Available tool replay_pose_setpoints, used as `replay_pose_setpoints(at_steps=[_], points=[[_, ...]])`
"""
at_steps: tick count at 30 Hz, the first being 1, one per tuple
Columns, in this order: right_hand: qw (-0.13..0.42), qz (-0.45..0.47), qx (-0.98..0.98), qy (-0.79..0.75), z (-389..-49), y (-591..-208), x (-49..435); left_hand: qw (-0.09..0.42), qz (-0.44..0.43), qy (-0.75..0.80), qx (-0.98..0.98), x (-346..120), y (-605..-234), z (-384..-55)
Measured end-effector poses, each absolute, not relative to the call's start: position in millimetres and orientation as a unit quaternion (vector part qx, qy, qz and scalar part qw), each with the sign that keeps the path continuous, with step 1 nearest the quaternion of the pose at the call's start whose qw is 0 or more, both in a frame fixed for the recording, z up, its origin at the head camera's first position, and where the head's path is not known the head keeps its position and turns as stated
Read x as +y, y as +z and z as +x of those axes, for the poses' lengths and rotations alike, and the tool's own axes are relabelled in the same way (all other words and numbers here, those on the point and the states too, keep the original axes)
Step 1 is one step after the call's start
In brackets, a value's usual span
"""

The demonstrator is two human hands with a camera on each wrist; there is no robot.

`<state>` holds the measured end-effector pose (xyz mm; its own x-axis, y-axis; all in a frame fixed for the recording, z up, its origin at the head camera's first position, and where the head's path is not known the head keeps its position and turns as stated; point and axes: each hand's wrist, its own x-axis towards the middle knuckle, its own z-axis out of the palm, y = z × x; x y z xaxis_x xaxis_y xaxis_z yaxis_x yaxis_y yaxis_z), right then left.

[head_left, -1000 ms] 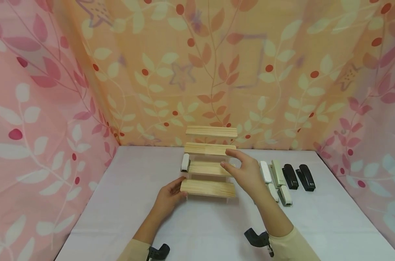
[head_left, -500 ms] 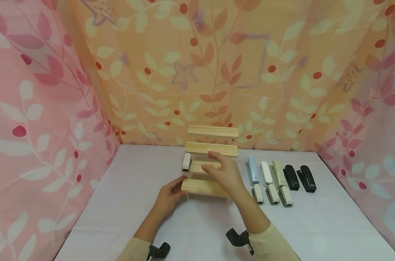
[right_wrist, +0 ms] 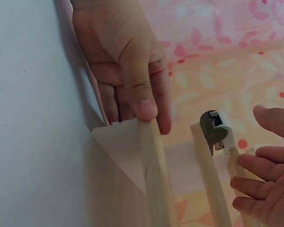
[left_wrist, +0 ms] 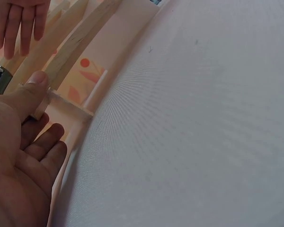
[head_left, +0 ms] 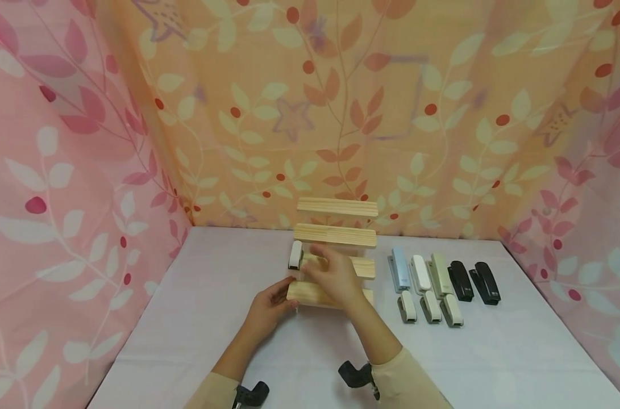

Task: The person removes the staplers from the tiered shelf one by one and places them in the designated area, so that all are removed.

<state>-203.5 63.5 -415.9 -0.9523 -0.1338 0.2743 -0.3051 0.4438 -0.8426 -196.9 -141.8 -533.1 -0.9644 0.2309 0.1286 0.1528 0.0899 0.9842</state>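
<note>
A tiered stand with pale wooden shelves (head_left: 335, 234) and light side supports stands at the table's middle. My left hand (head_left: 266, 309) pinches the left end of its lowest shelf (head_left: 307, 293), thumb on top, as the left wrist view also shows. On the left end of the shelf above sits a small white stapler (head_left: 295, 255) with a dark base. My right hand (head_left: 337, 278) hovers in front of that shelf, hiding part of it. In the right wrist view its fingers (right_wrist: 253, 188) are spread beside the stapler (right_wrist: 217, 131), apart from it and holding nothing.
Right of the stand lie several staplers: a light blue one (head_left: 399, 270), a white one (head_left: 420, 274), a pale green one (head_left: 440, 275) and two black ones (head_left: 461, 281). Three small white staplers (head_left: 407, 307) lie in front. Patterned cloth (head_left: 238, 142) encloses the white table (head_left: 197, 318).
My right hand has moved left across the stand towards the small stapler, uncovering the light blue stapler on the table. The left hand keeps its grip on the lowest shelf.
</note>
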Motion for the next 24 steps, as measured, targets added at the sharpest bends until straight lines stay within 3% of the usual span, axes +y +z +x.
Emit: replay_pose_setpoints(at_steps=[24], points=[[0.095, 0.103, -0.902, 0.409, -215.6, -434.0, 35.8, 0.014, 0.136, 0.666, 0.733, -140.8, -531.7, -196.8]])
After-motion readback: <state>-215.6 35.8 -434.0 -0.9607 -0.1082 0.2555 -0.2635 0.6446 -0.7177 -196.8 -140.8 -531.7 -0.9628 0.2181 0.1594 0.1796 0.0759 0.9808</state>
